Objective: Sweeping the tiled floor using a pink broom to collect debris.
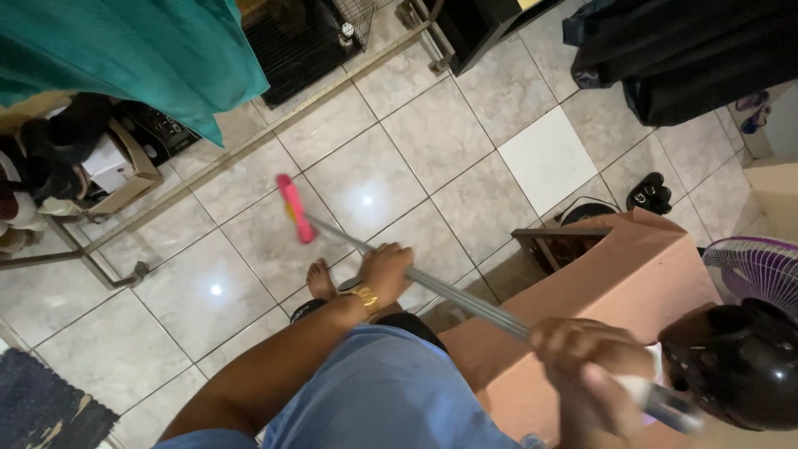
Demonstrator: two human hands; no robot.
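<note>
At nine o'clock a teal cloth [141, 50] hangs over a metal rack [108, 229] of boxes. Toward eleven o'clock from centre, the pink broom head [296, 208] rests on the tiled floor [432, 133]. Its grey handle [465, 299] slants down to five o'clock. The left hand [385, 270], at centre, has its fingers curled tight around the handle. The right hand [586, 357], at five o'clock, grips the upper end, fingers wrapped. A black helmet [740, 362] sits at four o'clock.
</note>
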